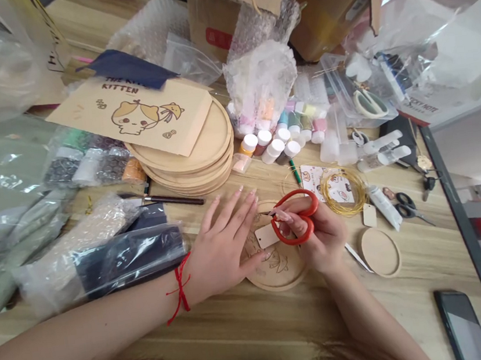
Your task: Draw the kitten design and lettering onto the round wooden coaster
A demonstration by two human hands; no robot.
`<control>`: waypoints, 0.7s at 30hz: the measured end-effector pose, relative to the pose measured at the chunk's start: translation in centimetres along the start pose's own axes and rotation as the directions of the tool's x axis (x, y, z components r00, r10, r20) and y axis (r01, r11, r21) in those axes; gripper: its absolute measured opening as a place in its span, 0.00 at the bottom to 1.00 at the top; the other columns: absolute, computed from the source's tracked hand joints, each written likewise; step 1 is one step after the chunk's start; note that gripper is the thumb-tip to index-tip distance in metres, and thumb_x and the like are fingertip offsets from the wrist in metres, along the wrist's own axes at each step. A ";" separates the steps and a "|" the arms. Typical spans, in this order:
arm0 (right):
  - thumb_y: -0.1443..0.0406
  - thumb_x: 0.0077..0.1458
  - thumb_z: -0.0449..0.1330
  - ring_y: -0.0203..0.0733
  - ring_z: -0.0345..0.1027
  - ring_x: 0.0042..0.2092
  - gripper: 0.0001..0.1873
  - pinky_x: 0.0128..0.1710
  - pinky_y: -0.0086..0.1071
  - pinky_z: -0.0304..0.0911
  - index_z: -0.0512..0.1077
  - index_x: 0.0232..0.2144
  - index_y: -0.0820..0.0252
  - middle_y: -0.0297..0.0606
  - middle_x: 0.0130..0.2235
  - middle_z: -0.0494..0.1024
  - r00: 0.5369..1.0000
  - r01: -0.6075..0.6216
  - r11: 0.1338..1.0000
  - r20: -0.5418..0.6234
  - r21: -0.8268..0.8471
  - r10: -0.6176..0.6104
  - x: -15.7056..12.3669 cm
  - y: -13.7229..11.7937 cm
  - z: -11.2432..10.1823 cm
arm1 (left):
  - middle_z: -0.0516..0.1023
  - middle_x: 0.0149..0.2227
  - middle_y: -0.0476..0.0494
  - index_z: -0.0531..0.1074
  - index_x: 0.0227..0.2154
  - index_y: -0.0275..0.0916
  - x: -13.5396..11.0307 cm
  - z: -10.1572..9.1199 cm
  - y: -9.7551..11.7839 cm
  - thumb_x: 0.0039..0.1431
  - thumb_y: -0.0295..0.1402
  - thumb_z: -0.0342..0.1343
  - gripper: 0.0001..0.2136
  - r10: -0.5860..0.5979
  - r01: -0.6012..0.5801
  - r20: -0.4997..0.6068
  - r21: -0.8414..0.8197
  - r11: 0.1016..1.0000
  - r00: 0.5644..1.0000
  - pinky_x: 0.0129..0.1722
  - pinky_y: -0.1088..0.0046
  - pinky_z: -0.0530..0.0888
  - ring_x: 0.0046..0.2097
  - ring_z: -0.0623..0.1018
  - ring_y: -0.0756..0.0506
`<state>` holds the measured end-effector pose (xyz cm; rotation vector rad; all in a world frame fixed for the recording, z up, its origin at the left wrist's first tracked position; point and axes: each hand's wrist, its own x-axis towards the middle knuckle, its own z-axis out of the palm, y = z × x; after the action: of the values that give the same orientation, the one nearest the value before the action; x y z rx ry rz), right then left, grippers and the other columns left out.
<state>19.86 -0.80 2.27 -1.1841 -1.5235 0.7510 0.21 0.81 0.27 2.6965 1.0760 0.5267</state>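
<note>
My left hand point(226, 240) lies flat on the left side of a round wooden tray point(285, 279), its fingers stretched out. On the tray's face a kitten drawing point(278, 261) shows in part. My right hand point(324, 234) grips a pair of red-handled scissors point(313, 197) over the tray's right side, with fingers in the loops. The blades are mostly hidden, pointing left. Between my hands, a small pale tag point(267, 236) lies over the drawing beside the scissors. A coil of gold wire point(347, 209) sits just beyond my right hand.
Stacked round wooden trays point(188, 180) carry a printed kitten card point(149, 121). Several paint bottles point(274, 151) stand behind my hands. To the right are black scissors point(407, 206), a glue tube point(385, 207), a small round tray point(397, 248) and a phone point(464, 322). Plastic-wrapped packs point(132, 260) lie left.
</note>
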 end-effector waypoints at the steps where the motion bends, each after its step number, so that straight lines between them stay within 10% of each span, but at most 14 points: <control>1: 0.69 0.58 0.60 0.42 0.74 0.34 0.05 0.33 0.35 0.69 0.76 0.35 0.55 0.38 0.34 0.81 1.000 0.002 1.000 0.002 0.006 -0.002 0.0 0.0 0.0 | 0.51 0.69 0.37 0.53 0.66 0.31 0.1 0.1 -0.1 0.65 0.52 0.46 0.35 -0.007 0.007 0.031 0.001 1.000 1.000 0.67 0.49 0.48 0.69 0.51 0.33; 21: 0.64 0.57 0.61 0.41 0.72 0.29 0.04 0.29 0.36 0.68 0.74 0.31 0.57 0.37 0.29 0.79 0.997 -0.043 0.998 -0.067 -0.055 0.039 -0.3 0.1 0.1 | 0.44 0.70 0.37 0.51 0.67 0.37 0.2 0.5 -0.2 0.65 0.55 0.43 0.35 -0.031 0.031 0.101 0.003 1.000 0.994 0.68 0.46 0.43 0.71 0.46 0.35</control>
<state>19.76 -1.02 2.00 -1.2737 -1.4784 0.6932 0.40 1.07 -0.26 2.6713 1.0896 0.3804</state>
